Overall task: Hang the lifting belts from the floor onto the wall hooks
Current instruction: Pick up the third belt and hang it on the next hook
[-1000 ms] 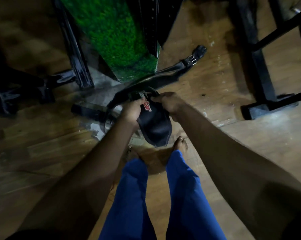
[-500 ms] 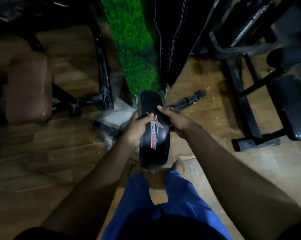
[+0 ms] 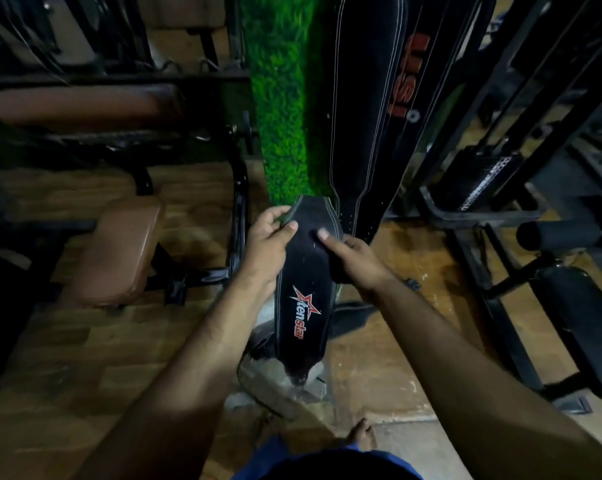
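Left hand (image 3: 264, 244) and right hand (image 3: 356, 259) grip black belt (image 3: 304, 289).

both bare forearms reach up to mid-frame. the left hand (image 3: 266, 242) and right hand (image 3: 353, 259) pinch opposite edges of a black leather lifting belt (image 3: 304, 292), thumbs on top.

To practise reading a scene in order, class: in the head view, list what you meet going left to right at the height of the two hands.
Brown bench pad → black bench frame post → left hand → belt with the star logo → right hand → black roller pad.
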